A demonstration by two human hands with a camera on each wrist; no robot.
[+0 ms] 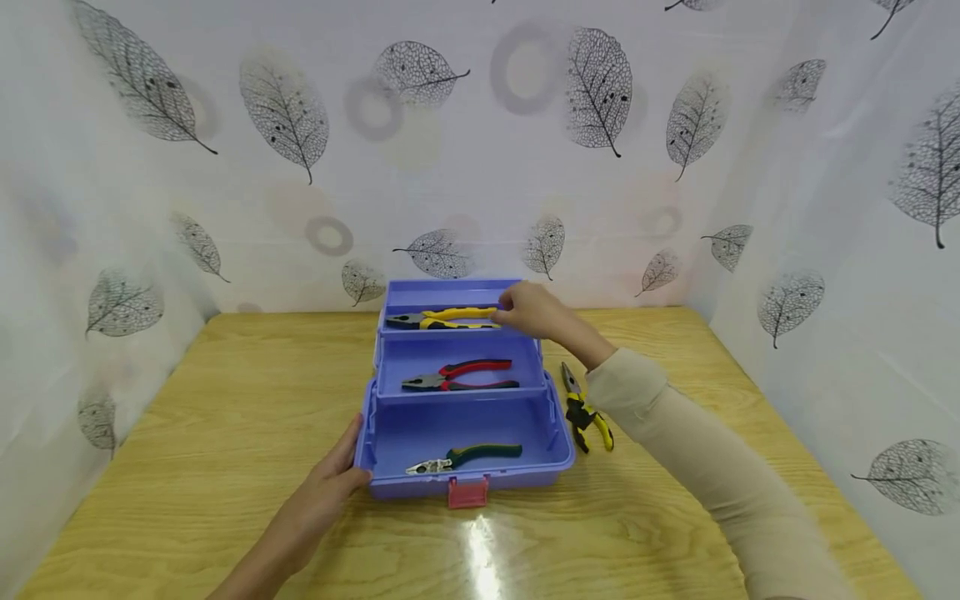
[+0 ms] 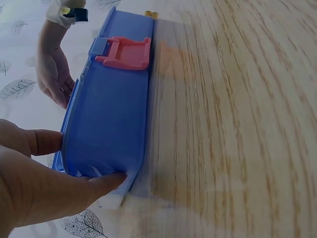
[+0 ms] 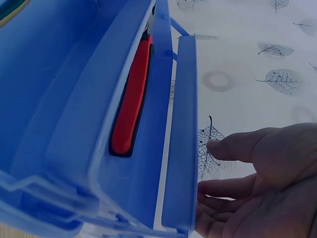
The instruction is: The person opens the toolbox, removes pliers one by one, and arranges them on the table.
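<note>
Backdrop: we see a white sheet printed with grey leaves (image 1: 285, 108) filling the top half and both sides of the head view.
Surface: the wooden surface (image 1: 225, 433) fills the lower half of the frame.
Toolbox: the blue toolbox (image 1: 420, 487) sits at the centre of the frame, standing open in three stepped levels, with a pink latch (image 1: 468, 493) on its near wall.
Right hand: our right hand (image 1: 528, 310) is at the right end of the top tray, just above centre; its fingers look relaxed and spread, touching the tray edge beside the yellow-handled pliers (image 1: 442, 318).
Left hand: our left hand (image 1: 330, 483) is at the lower left of the toolbox, thumb and fingers pressed against its corner wall.
Middle tray: red-handled pliers (image 1: 457, 375) lie across it.
Bottom compartment: green-handled pliers (image 1: 465, 457) lie near the front wall.
Loose tool: yellow-and-black pliers (image 1: 585, 408) lie on the surface just right of the toolbox.
</note>
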